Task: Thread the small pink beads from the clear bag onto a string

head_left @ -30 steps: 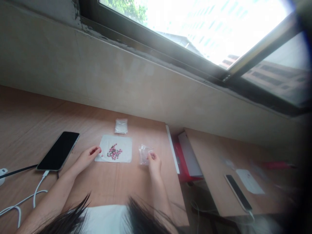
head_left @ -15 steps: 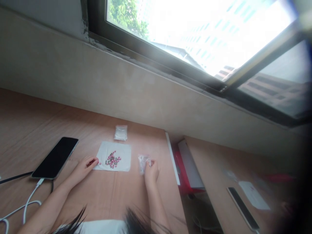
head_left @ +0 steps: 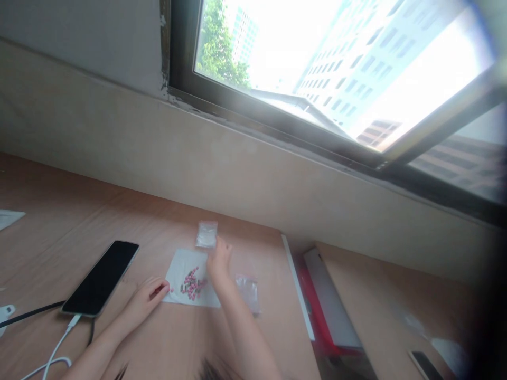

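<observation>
My left hand (head_left: pixel 152 295) rests at the left edge of a white sheet (head_left: pixel 178 262), thumb and fingers drawn together. A single pink bead-like piece (head_left: pixel 171 290) lies right by its fingertips; whether they grip anything is unclear. On the sheet sits a small heap of pink and dark pieces (head_left: pixel 193 285). My right hand (head_left: pixel 220 258) reaches over the sheet's right side, its fingertips closed at the lower right corner of a small clear plastic bag (head_left: pixel 206 234). Another clear bag (head_left: pixel 249 292) lies on the table, partly behind my right forearm.
A black-screened phone (head_left: pixel 101 277) with a white cable (head_left: pixel 59 345) and a black cable (head_left: pixel 34 312) lies on the left. The table's white edge strip (head_left: pixel 297 287) borders a gap with a red item (head_left: pixel 317 311). Beyond it, another table (head_left: pixel 380 295) holds a phone (head_left: pixel 425 365).
My right hand has left the clear bag on the right and moved up and left to the bag behind the sheet. My left hand stays at the sheet's edge. The camera view has shifted.
</observation>
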Demonstrator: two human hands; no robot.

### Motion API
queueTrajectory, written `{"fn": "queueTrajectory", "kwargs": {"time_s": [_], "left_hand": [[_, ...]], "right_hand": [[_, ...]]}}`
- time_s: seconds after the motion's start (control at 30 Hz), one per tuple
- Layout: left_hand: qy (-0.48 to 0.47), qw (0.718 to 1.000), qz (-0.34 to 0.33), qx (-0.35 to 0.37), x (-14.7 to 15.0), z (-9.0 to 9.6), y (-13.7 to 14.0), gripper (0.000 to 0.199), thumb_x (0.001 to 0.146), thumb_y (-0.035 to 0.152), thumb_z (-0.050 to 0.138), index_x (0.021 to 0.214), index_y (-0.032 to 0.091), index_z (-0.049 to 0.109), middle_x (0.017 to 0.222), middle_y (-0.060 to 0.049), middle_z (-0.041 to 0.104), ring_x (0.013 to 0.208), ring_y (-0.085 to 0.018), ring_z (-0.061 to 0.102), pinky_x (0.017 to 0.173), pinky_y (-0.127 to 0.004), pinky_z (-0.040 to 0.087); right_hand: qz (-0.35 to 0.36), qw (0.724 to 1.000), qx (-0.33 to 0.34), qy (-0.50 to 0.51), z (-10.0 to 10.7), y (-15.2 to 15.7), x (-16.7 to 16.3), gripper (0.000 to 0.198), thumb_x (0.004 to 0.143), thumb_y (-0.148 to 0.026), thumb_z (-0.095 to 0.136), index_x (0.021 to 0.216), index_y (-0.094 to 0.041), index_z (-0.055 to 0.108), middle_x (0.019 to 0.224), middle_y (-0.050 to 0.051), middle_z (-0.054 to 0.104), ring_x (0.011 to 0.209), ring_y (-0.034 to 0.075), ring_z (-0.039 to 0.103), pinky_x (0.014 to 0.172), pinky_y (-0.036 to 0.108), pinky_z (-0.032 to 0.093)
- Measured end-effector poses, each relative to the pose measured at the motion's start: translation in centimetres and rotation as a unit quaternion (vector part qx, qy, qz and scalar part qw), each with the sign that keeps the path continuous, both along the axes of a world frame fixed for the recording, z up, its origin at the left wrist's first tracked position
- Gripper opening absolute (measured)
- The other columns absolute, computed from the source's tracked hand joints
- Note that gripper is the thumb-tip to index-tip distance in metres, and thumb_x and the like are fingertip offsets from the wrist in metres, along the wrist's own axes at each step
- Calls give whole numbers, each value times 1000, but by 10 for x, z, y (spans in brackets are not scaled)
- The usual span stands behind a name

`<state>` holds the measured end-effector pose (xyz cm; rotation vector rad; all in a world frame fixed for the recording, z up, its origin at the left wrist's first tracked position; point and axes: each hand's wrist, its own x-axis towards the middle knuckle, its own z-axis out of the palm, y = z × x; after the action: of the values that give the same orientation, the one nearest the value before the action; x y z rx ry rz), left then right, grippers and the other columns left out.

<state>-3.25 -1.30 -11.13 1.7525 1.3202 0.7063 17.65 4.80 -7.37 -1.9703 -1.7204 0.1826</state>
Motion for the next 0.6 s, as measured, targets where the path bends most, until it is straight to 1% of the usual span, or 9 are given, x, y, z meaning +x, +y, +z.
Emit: {"fn": "queueTrajectory", "kwargs": {"time_s": [0.07,0.13,0.2,0.23,0.3,0.4,0.5,0.57,0.6], "left_hand": [[-3,1000,7,6,1,-1,0,36,76,45,41,76,17,63,79,-6,61,76,-19,52,74,-29,41],[-6,1000,15,9,1,0,0,36,76,46,41,75,17,63,78,-6,61,77,-19,52,74,-29,41],[-6,1000,22,10,2,1,0,35,76,46,42,74,17,62,78,-6,61,77,-19,52,73,-29,42],[-5,1000,25,9,2,2,0,35,75,46,42,74,18,62,78,-6,61,77,-19,52,73,-29,42],[-3,999,32,9,4,4,0,35,74,48,43,71,18,62,76,-6,61,75,-19,52,71,-29,42],[-1,999,40,13,7,7,1,38,73,50,42,66,18,62,71,-6,60,72,-19,52,69,-28,43],[2,999,35,15,8,11,2,37,74,49,41,68,18,62,71,-6,60,71,-19,53,69,-28,43],[-4,1000,26,2,7,14,2,38,74,49,41,68,18,62,72,-6,61,71,-19,53,69,-27,43],[-10,1000,20,-11,6,16,3,39,74,50,40,69,18,62,73,-5,61,72,-19,53,69,-27,43]], "right_hand": [[13,999,-32,-33,-2,14,-12,50,64,2,34,108,-12,52,105,10,51,92,23,38,78,30,28],[15,996,-66,-50,-4,23,-15,36,67,0,34,88,-12,60,89,12,55,84,23,40,72,30,29],[8,995,-88,-40,-6,27,-12,29,68,-4,35,73,-12,62,75,12,55,76,23,42,67,29,30],[2,995,-93,-25,-7,27,-9,29,67,-4,35,71,-12,62,74,12,55,74,22,42,65,29,30],[-3,996,-92,20,-7,27,-3,32,63,-1,35,75,-12,63,77,12,55,74,21,43,66,28,31],[-14,994,-62,90,3,24,6,40,61,0,33,84,-12,64,81,12,54,79,20,45,72,27,32],[-63,986,21,154,23,16,14,35,69,-7,32,86,-12,62,83,11,54,81,20,45,76,28,33],[-80,963,77,244,34,3,17,27,73,-16,32,82,-13,58,82,8,55,83,19,46,77,28,33],[-78,946,88,304,36,-7,18,24,74,-20,34,80,-14,56,80,7,56,82,18,47,77,28,34]]}}
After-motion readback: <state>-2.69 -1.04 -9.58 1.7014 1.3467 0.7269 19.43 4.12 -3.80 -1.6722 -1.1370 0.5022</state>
